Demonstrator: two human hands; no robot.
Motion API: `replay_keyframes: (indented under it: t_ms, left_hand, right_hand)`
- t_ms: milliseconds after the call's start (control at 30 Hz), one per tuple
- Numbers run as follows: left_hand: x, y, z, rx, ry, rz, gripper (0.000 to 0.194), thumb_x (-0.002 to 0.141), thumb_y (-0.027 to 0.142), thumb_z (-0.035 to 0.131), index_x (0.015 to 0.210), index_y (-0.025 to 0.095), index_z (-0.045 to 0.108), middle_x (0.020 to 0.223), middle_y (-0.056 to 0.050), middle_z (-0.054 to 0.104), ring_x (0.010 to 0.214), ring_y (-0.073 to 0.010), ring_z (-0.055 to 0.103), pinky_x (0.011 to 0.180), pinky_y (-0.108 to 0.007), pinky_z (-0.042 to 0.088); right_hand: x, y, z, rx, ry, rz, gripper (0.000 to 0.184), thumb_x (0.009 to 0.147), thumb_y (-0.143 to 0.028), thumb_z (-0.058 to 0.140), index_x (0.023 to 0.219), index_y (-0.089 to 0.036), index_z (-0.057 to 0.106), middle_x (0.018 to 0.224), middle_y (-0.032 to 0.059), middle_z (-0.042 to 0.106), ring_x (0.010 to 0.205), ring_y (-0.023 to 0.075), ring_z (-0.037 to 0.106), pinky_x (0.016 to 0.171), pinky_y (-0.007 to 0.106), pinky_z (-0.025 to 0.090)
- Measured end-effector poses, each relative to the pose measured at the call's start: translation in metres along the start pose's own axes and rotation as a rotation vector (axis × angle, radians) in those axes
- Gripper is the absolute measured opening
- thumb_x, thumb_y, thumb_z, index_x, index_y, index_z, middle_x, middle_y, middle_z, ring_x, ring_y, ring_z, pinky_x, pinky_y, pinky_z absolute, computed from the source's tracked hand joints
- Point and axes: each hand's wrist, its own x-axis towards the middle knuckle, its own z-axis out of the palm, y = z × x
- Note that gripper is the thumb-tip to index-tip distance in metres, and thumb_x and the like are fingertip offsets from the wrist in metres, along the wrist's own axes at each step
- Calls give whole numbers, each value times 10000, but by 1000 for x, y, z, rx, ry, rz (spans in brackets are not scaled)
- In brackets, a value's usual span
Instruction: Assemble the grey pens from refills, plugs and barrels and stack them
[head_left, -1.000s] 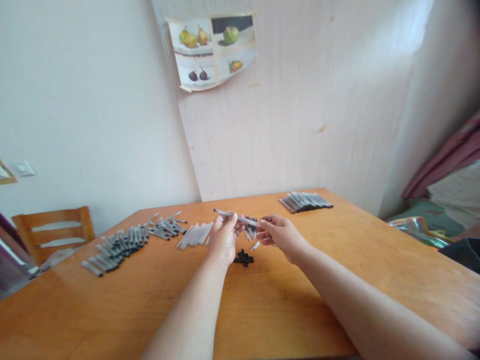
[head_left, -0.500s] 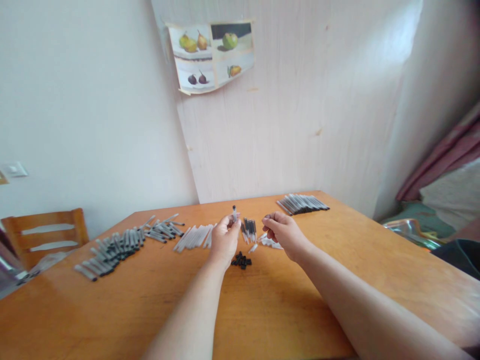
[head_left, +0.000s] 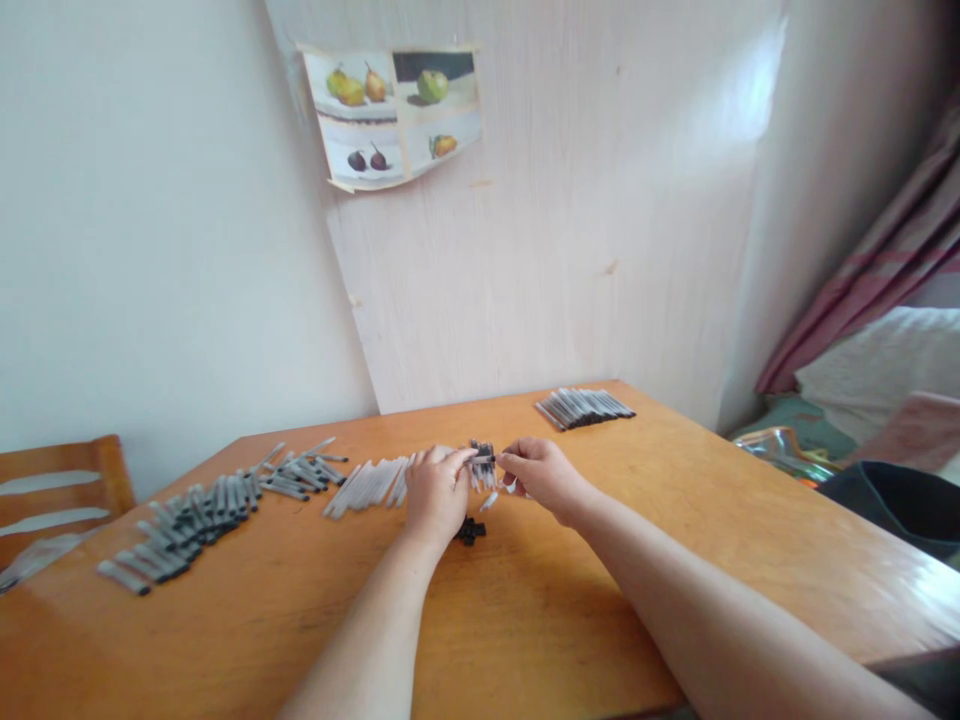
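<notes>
Orange-brown wooden bench (head_left: pixel 225 640); pale wall (head_left: pixel 150 250); taped-up sheet of four painted fruit studies (head_left: pixel 401 130).
Left hand (head_left: pixel 437 492): grip clamped on slim translucent dark-ended pen (head_left: pixel 481 461), above bench toward far edge. Right hand (head_left: pixel 541 475): grip together at pen's dark end; contents too small to tell. Black-ended pen stack (head_left: pixel 586 407), far right corner. Slatted brown wooden chair (head_left: pixel 114 480) beyond left edge.

Saw loose pens (head_left: pixel 196 518) at the left of the desk (head_left: pixel 225 640), tubes (head_left: pixel 366 486) between those and the left hand (head_left: pixel 437 488), a single pen (head_left: pixel 481 460) between that and the right hand (head_left: pixel 544 478), refills (head_left: pixel 485 477) behind it, caps (head_left: pixel 472 531) in front of the refills, and a pen row (head_left: pixel 585 407) near the far right corner.
</notes>
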Motion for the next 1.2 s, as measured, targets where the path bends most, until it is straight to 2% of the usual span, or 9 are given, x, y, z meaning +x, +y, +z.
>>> replay_keyframes:
  t_ms: [400, 633, 767, 900, 1033, 1200]
  left_hand:
    - [-1, 6, -4, 97, -27, 45, 310, 843, 226, 501, 1047, 325, 713, 1010, -55, 659, 997, -253, 512, 874, -382, 360]
    - [0, 2, 0, 125, -17, 68, 348, 839, 235, 505, 1127, 326, 677, 1095, -60, 639, 1059, -263, 506, 923, -394, 356]
    - [2, -4, 0, 142, 89, 12, 417, 793, 232, 547, 1202, 260, 624, 1211, -82, 593, 1139, -277, 481, 992, -403, 334]
    - [4, -17, -2, 190, 176, -125, 370, 825, 262, 505, 1173, 215, 622, 1195, -108, 599, 1128, -292, 485, 981, -431, 333]
    - [2, -25, -4, 228, 198, -245, 348, 830, 274, 501, 1147, 212, 631, 1193, -122, 597, 1142, -310, 467, 968, -466, 323]
    - [1, -27, -1, 248, 208, -290, 334, 837, 269, 491, 1133, 220, 639, 1212, -120, 587, 1159, -307, 452, 964, -473, 313]
  right_hand:
    - [7, 13, -3, -102, -19, -15, 156, 752, -286, 625, 671, -164, 569, 528, -3, 599, 428, 78, 485, 430, 192, 369]
    - [9, 17, -5, -203, -38, -49, 168, 749, -306, 611, 669, -159, 605, 544, 12, 615, 463, 94, 507, 450, 204, 358]
    - [15, 22, -10, -288, 101, -103, 185, 750, -333, 602, 678, -162, 608, 546, -1, 599, 462, 88, 473, 449, 206, 310]
    - [26, 28, -25, -351, 266, -114, 206, 747, -362, 589, 687, -167, 611, 561, -3, 591, 487, 101, 469, 463, 219, 297]
    - [37, 33, -46, -399, 411, -140, 209, 743, -366, 575, 714, -166, 628, 628, 19, 624, 577, 131, 525, 513, 231, 327]
    - [51, 37, -70, -470, 558, -112, 223, 728, -388, 589, 701, -170, 632, 601, 17, 600, 556, 138, 498, 509, 242, 306]
